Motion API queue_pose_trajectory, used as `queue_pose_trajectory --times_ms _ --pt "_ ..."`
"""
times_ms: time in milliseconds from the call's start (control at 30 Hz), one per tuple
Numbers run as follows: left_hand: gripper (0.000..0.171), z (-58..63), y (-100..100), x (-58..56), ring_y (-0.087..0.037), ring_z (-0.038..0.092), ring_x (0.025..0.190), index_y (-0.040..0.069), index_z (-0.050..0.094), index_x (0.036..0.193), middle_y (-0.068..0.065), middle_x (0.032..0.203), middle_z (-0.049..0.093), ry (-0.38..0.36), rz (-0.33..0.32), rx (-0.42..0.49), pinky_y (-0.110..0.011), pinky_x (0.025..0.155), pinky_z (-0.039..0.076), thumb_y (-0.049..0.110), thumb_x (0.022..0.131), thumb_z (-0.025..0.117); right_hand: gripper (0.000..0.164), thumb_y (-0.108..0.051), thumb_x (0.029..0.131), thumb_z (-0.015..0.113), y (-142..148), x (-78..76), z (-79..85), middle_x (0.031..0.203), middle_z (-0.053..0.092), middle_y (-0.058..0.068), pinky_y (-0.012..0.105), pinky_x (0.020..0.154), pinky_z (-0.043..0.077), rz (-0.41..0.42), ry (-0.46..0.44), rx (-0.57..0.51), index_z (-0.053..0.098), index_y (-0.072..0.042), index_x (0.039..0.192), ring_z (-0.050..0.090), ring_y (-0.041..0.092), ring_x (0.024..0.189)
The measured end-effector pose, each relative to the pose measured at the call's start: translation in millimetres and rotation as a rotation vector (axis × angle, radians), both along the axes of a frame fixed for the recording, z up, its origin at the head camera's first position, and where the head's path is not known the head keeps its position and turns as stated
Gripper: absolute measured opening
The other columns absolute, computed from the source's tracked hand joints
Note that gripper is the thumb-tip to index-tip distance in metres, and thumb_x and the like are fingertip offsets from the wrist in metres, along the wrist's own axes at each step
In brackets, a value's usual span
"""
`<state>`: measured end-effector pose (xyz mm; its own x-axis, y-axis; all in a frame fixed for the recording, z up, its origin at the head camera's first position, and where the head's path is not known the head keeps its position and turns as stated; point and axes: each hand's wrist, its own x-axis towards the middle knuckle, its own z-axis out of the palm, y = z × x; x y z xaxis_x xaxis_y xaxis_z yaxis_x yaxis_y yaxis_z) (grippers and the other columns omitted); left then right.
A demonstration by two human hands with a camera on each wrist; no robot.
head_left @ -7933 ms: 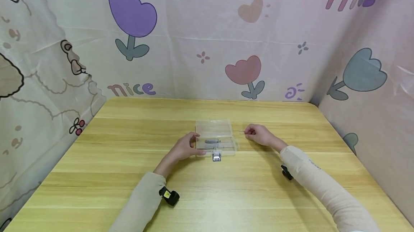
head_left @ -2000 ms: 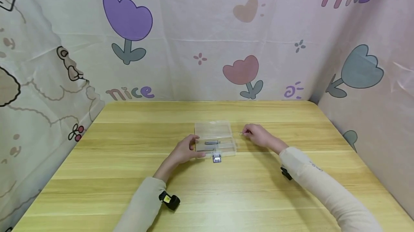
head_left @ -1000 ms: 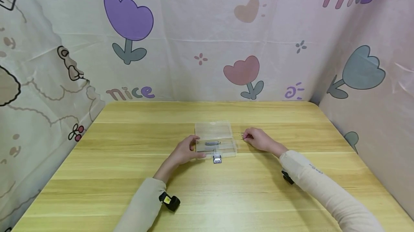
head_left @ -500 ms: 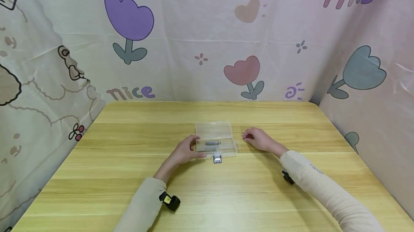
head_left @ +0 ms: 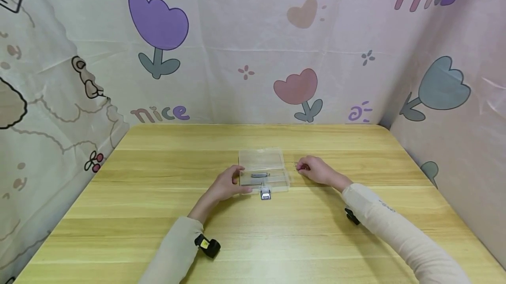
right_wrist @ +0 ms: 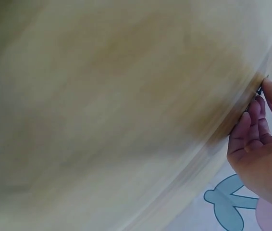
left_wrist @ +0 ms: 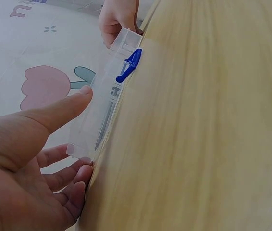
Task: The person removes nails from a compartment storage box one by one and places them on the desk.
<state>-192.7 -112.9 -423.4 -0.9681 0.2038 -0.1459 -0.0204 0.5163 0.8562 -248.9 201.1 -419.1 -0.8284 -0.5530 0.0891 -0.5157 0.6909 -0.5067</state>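
Observation:
A clear plastic box [head_left: 278,183] lies on the table with its lid [head_left: 261,159] laid back and its blue latch [left_wrist: 130,66] facing the near side. Inside, several grey metal nails [head_left: 260,175] lie in the back compartment, and more are at the front left. My left hand [head_left: 225,185] grips the box's left end, thumb along the front, fingers at the end and back. Right of the box, my right hand [head_left: 316,170] pinches thin metal pieces that look like nails [head_left: 295,170] between thumb and fingertips, low at the table. Its fingers mostly hide them.
The wooden table [head_left: 245,240] runs back to a printed cloth [head_left: 229,33], which also hangs at the left and right sides. A small black camera [head_left: 208,246] sits at the left wrist, another black camera [head_left: 351,216] at the right.
Since the earliest frame, a thin piece in the box's front right compartment has gone from view. My right hand has shifted slightly towards me since two seconds ago. The left hand keeps its grip.

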Motion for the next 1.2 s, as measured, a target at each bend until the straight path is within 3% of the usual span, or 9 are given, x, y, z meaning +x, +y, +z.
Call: queue_pose_trajectory --times_ms 300,567,900,1200 --pt "0.074 -1.1 1 -0.7 -0.026 0.047 0.097 0.004 0.049 0.136 -0.013 0.121 0.054 0.006 -0.005 -0.011 -0.034 0.073 0.042 0.019 0.073 0.086 0.007 0.001 0.089 0.065 5 0.6 -2.2 0.086 0.063 0.005 0.036 0.073 0.048 -0.049 -0.018 -0.037 0.068 0.002 0.095 0.056 0.017 0.078" --pt "0.073 -0.3 1 -1.5 -0.025 0.046 0.098 0.004 0.050 0.135 -0.012 0.122 0.054 0.006 -0.005 -0.023 -0.035 0.076 0.041 0.019 0.074 0.086 0.010 -0.005 0.091 0.065 0 -2.1 5.8 0.077 0.057 0.000 0.030 0.064 0.043 -0.073 0.041 -0.056 0.068 0.002 0.098 0.048 0.014 0.069" --pt "0.074 -0.1 -1 -0.9 -0.025 0.045 0.095 0.004 0.049 0.135 -0.012 0.118 0.054 0.004 -0.001 -0.015 -0.033 0.071 0.041 0.019 0.073 0.086 0.014 -0.006 0.090 0.067 -40 5.6 38.0 0.089 0.062 0.003 0.029 0.070 0.047 0.134 0.040 -0.001 0.071 0.002 0.102 0.055 0.015 0.078" --pt "0.073 -1.1 1 -1.2 -0.027 0.047 0.098 0.003 0.050 0.134 -0.014 0.121 0.055 0.005 -0.001 0.005 -0.035 0.076 0.042 0.019 0.073 0.086 0.011 -0.003 0.085 0.072 -70 4.0 39.8 0.080 0.060 0.000 0.025 0.066 0.044 0.212 0.063 0.051 0.075 -0.002 0.095 0.052 0.014 0.075"
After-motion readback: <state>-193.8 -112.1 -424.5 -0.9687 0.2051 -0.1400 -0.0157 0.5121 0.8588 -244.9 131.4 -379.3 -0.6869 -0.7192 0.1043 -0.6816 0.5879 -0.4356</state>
